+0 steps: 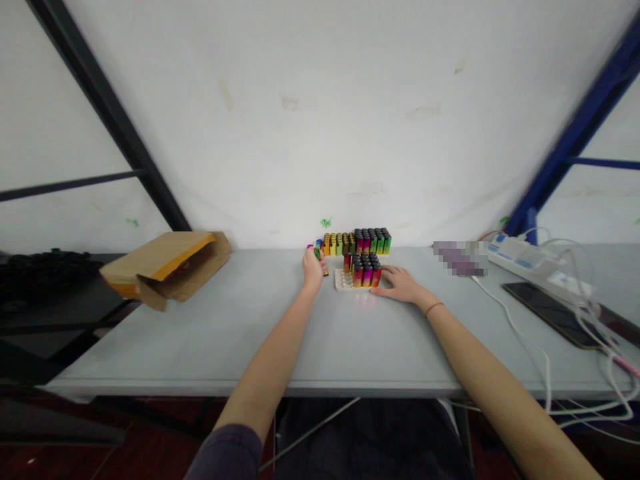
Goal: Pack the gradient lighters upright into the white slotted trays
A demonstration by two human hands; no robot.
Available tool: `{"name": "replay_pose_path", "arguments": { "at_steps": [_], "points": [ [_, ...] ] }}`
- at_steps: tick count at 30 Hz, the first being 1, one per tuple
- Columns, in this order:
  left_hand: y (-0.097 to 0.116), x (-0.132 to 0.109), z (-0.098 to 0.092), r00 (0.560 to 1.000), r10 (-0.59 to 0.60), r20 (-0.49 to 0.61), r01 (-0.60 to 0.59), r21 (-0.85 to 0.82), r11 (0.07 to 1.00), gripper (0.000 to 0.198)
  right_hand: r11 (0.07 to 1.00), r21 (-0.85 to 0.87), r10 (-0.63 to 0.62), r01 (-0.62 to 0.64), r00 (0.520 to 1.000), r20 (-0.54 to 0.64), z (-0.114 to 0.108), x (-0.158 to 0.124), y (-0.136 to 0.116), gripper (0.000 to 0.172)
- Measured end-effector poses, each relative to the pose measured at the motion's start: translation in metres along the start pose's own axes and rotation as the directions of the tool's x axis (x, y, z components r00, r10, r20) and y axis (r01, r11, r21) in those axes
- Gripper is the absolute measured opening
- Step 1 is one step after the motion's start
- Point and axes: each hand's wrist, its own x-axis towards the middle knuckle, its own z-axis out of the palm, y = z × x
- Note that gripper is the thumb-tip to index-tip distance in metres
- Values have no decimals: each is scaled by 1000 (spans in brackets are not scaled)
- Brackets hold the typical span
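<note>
Hands apart: my left hand (313, 268) pinches a light, slippery lighter (317, 253) by its body — my right hand (400, 283) lies open just beside the tray (341, 283).

Two hands (314, 268) (400, 284) are at the surface (210, 340), with one lighter (317, 253) in the left hand. One white tray (345, 283) carries a tight block of lighters (364, 272), too closely packed to count singly. One row of roughly a dozen lighters (356, 243) stands behind it. Around them are one cardboard mailer (165, 267), one power strip (530, 261), one black phone (550, 313) and one blurred object (460, 259).
</note>
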Motion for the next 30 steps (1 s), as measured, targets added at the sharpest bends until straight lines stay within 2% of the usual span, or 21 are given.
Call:
{"name": "replay_pose_path", "arguments": {
  "at_steps": [4,6,8,10,13,15,17,20,25,30],
  "points": [
    [5,-5,4,996,-75,47,78,-52,996,49,1000,4,1,0,1000,-4,0,0,0,84],
    [6,-8,7,995,-59,80,62,-41,997,53,1000,9,-4,4,1000,-7,1,0,1,84],
    [4,-12,9,995,57,85,-59,23,998,49,1000,16,-9,9,1000,-8,1,0,2,84],
    [1,-15,10,967,233,99,-245,136,960,37,1000,21,-12,12,1000,-6,2,0,2,84],
    [-2,-17,9,874,453,175,-485,304,820,22,1000,23,-13,14,1000,-7,2,0,2,85],
    [-4,-15,7,825,511,242,-565,376,734,17,1000,19,-9,9,1000,-8,2,0,2,85],
    [-4,-13,5,811,497,308,-585,405,703,14,1000,15,-8,8,1000,-6,2,0,1,85],
    [-6,-10,3,814,440,378,-573,402,714,13,1000,18,-9,9,1000,-2,1,-1,1,86],
    [-11,-10,-2,784,386,486,-602,441,665,10,1000,21,-2,2,1000,-6,1,-1,1,85],
    [-13,-9,-5,781,359,511,-600,456,657,9,1000,19,-6,6,1000,-9,1,-1,0,84]
  ]
}}
